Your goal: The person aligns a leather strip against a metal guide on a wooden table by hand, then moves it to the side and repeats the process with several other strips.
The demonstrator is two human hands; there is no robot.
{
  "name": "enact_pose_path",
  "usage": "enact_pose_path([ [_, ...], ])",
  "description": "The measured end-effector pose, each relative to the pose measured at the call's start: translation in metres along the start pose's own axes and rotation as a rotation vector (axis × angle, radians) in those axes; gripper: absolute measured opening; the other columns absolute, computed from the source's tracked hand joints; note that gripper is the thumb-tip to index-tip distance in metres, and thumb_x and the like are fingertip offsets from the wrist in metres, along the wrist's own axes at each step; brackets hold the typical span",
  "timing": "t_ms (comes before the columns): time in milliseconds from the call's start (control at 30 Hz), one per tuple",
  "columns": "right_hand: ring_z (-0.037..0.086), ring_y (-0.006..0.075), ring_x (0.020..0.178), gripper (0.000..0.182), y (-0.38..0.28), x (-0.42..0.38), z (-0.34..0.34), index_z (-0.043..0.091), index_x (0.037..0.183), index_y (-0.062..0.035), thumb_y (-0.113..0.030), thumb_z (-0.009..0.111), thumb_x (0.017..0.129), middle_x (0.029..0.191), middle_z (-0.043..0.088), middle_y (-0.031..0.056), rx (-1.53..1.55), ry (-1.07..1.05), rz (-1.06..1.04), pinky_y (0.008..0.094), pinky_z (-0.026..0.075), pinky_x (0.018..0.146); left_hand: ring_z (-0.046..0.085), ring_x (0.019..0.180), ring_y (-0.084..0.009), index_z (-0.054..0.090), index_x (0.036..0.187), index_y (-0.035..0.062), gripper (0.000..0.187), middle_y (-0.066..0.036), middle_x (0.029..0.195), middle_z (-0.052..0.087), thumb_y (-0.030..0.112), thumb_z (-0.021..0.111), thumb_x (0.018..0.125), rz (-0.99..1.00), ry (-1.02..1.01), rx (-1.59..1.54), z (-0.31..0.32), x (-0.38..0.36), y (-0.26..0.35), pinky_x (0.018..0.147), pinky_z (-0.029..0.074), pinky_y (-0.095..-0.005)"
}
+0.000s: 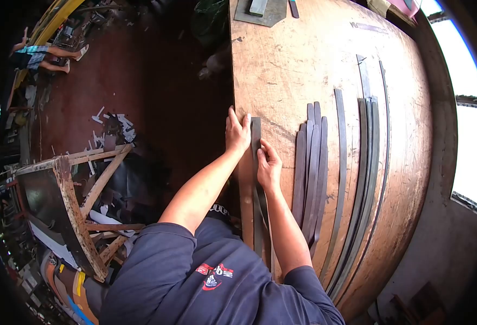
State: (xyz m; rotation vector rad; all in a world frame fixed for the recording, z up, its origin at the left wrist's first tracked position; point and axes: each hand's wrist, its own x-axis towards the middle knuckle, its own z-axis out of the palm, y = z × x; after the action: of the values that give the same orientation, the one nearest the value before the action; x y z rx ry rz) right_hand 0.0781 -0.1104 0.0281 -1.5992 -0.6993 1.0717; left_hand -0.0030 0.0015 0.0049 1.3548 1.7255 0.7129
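Head view. Left hand (237,131) lies flat, fingers extended and unclenched, pressing the upper end of a dark strip (256,179) at the near-left edge of the wooden tabletop (298,59). Right hand (269,167), just below and to the right of the left, pinches the same strip between thumb and fingers. The strip runs lengthwise along the table edge, down toward the person's torso.

To the left of the grip the tabletop ends; beyond it lies open floor (157,92), with a wooden frame (81,206) and scattered offcuts farther off. To the right of the grip, a bare band of wood separates the held strip from a bundle of dark strips (311,162); further right lie longer curved strips (366,179). Above the grip the tabletop is bare up to a metal plate (260,12) at the far end.
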Motion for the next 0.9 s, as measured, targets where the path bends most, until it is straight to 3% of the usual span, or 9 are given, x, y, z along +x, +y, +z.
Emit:
enact_pose_path([
  [800, 0.049, 0.0054, 0.079, 0.031, -0.0065, -0.0002, -0.0009, 0.062, 0.123, -0.0019, -0.002, 0.060, 0.092, 0.088, 0.057, -0.0020, -0.039, 0.011, 0.028, 0.0194, 0.042, 0.072, 0.048, 0.121, -0.0442, 0.026, 0.145, 0.0024, 0.071, -0.029, 0.134, 0.045, 0.046, 0.051, 0.095, 0.006, 0.008, 0.008, 0.0029, -0.0008, -0.0005, 0.100, 0.042, -0.0473],
  [900, 0.049, 0.0053, 0.078, 0.031, -0.0066, 0.0003, -0.0012, 0.062, 0.123, -0.0023, -0.002, 0.060, 0.092, 0.087, 0.057, -0.0020, -0.060, 0.013, 0.018, 0.0194, 0.042, 0.071, 0.051, 0.119, -0.0436, 0.030, 0.142, 0.0013, 0.064, -0.030, 0.131, 0.048, 0.040, 0.051, 0.096, 0.027, 0.037, 0.002, 0.0034, -0.0017, 0.0006, 0.099, 0.043, -0.0467],
])
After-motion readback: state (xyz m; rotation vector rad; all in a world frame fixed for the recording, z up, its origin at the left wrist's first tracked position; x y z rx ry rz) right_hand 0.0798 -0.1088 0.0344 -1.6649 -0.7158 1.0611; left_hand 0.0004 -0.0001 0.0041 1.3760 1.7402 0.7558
